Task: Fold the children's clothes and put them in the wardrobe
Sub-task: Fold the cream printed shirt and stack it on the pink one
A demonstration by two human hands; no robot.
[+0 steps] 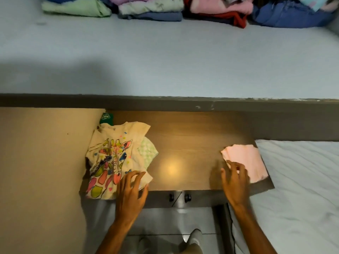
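Head view looks down on a brown tabletop point(183, 136) with both bare hands over its near edge. Left hand point(131, 191) has its fingers spread and curled down onto the near right corner of a cream shirt with a bright giraffe print point(113, 158), fingertips touching the cloth, nothing gripped. Just beyond that hand's fingertips, a green checked garment point(147, 153) pokes out from under the shirt's right side, and farther past it a dark green piece point(107, 118) shows at the shirt's far edge. Right hand point(234, 182) is also open, fingers apart, its tips resting on the near left corner of a folded pink garment point(245, 162), which lies at the tabletop's right end, touching a white pillow point(300, 171) to the right of that hand. Between the two hands the wood is bare with a bright lamp glare. Well beyond both hands, across a pale blue bed point(165, 61), sits a row of folded clothes stacks point(150, 8) in green, lilac, pink, red and blue
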